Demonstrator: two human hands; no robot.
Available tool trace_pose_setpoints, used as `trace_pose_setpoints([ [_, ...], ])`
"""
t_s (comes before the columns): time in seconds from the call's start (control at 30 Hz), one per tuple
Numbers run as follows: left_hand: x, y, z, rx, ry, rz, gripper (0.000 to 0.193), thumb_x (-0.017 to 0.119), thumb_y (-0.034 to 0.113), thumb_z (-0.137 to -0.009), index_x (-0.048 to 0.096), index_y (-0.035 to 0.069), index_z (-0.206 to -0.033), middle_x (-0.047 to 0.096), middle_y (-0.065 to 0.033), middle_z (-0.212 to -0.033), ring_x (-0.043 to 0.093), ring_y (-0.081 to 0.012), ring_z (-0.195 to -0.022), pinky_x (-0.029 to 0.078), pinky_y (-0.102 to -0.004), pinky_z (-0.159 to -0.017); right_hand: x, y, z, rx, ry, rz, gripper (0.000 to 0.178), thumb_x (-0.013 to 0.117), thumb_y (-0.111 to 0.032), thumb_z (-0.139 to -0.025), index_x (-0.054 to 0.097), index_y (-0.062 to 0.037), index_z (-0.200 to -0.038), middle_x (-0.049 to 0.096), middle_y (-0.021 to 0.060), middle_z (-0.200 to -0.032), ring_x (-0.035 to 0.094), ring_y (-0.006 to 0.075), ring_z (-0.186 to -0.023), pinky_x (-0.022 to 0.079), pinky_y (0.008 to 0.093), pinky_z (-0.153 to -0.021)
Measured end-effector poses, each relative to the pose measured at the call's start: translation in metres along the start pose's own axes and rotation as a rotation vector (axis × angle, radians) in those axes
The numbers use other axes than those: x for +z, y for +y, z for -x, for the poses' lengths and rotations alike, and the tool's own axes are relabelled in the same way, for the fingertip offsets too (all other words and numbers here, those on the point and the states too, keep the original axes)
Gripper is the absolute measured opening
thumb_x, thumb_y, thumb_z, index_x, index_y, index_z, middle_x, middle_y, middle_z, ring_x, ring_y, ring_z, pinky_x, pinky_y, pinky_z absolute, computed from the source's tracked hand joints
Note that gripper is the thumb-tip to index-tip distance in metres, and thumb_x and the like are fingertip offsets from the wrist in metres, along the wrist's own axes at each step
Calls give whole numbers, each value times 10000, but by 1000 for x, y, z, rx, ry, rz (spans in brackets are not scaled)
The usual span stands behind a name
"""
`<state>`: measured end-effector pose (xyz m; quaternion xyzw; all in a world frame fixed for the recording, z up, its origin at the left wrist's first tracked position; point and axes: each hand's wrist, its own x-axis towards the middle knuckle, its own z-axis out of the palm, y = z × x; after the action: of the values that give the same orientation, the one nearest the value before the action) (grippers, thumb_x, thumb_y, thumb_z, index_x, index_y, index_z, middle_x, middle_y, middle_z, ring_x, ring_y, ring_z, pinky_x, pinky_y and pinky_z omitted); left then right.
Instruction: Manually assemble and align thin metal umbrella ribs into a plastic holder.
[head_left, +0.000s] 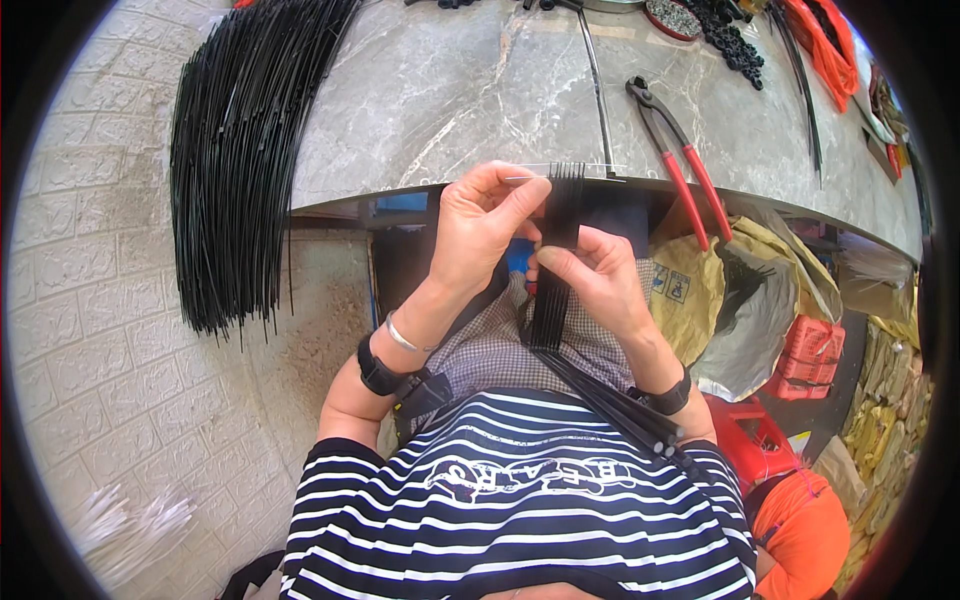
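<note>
Just off the near table edge, a flat row of thin black rods (pixel 548 322) stands lengthwise over my lap. Its upper part is a dense black band (pixel 565 212), with separate rod tips sticking up at the far end. Two thin pale wires (pixel 603 166) cross those tips. My left hand (pixel 472 228) is closed, thumb and forefinger pinching a wire's left end. My right hand (pixel 602 282) is closed around the row below the band; its fingertips are partly hidden. Thicker black rods with round ends (pixel 640 430) lie across my lap toward my right forearm.
On the grey marbled table (pixel 450 100) lie red-handled pincers (pixel 685 155). A large bundle of black rods (pixel 240 170) overhangs its left side. At right are an open sack (pixel 745 320), a red basket (pixel 808 355) and an orange cloth shape (pixel 805 530).
</note>
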<state>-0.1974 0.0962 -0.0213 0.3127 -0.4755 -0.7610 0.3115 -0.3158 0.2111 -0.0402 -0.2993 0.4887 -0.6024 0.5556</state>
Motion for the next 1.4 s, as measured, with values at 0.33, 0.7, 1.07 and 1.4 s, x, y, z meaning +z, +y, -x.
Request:
trace_pose_setpoints([
  [0.33, -3, 5, 6, -42, -71, -169, 152, 696, 39, -849, 635, 4, -984, 660, -43, -824, 629, -92, -712, 520, -211, -580, -3, 2, -1, -4, 19, 17, 157, 650, -102, -897, 681, 30, -977, 686, 38, -797, 615, 73, -707, 500, 220, -652],
  [0.7, -3, 8, 5, -75, -99, -156, 155, 674, 37, -864, 632, -29, -998, 658, -70, -832, 624, -107, -643, 534, -236, -513, -1, 2, -4, 2, 7, 20, 141, 648, -99, -892, 686, 26, -945, 685, 41, -786, 611, 66, -714, 489, 211, -642],
  [1.07, -14, 8, 6, -25, -97, -157, 171, 674, 32, -864, 656, -26, -1024, 674, -63, -858, 623, -94, -659, 523, -214, -559, 0, 3, -6, 13, 7, 31, 155, 648, -109, -896, 700, 13, -977, 686, 26, -791, 600, 56, -703, 481, 204, -629],
  [1.4, -15, 8, 9, -34, -110, -145, 187, 685, 32, -856, 666, -24, -1033, 687, -66, -862, 622, -87, -673, 517, -207, -581, 3, 3, -5, 20, 3, 6, 146, 646, -110, -901, 698, 11, -966, 685, 23, -790, 595, 51, -701, 482, 204, -624],
])
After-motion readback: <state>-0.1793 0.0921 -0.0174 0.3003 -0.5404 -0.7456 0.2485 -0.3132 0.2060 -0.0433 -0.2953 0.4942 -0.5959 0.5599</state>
